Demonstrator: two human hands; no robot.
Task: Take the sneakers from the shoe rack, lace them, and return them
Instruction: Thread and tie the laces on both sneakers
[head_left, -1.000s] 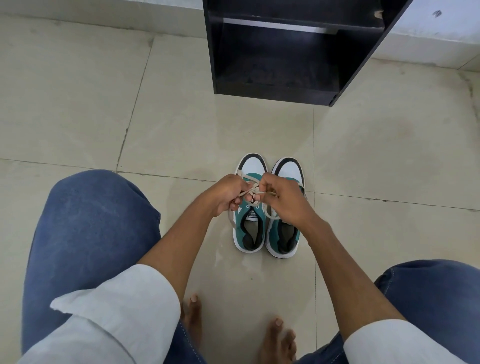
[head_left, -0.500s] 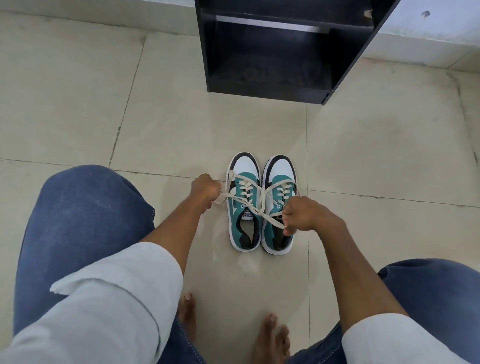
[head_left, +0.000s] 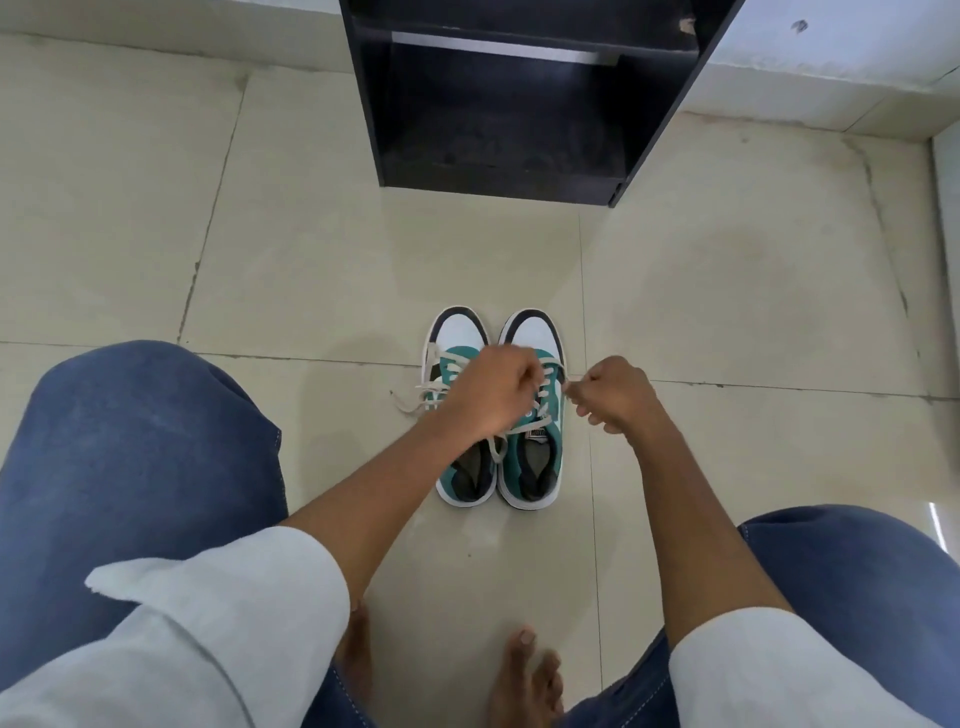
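Note:
Two teal, white and black sneakers stand side by side on the tiled floor, toes pointing away from me: the left sneaker (head_left: 457, 335) and the right sneaker (head_left: 537, 332). My left hand (head_left: 488, 395) is closed over the laces between the two tongues and hides the eyelets there. My right hand (head_left: 615, 397) sits just right of the right sneaker, pinching a cream lace end (head_left: 569, 385) between thumb and fingers. Loose cream laces (head_left: 415, 397) of the left sneaker trail onto the floor at its left side. The black shoe rack (head_left: 498, 130) stands ahead, its lower shelf bare.
I am crouched, with my denim-clad knees (head_left: 140, 441) at both sides and my bare feet (head_left: 524, 670) below the shoes. A pale wall base (head_left: 831, 78) runs behind the rack. Beige floor tiles (head_left: 727, 291) lie between shoes and rack.
Both hands let go of the left sneaker's stretched laces, which now lie loose at its left. My left hand moved right over the shoes; my right hand rose to the right sneaker's side.

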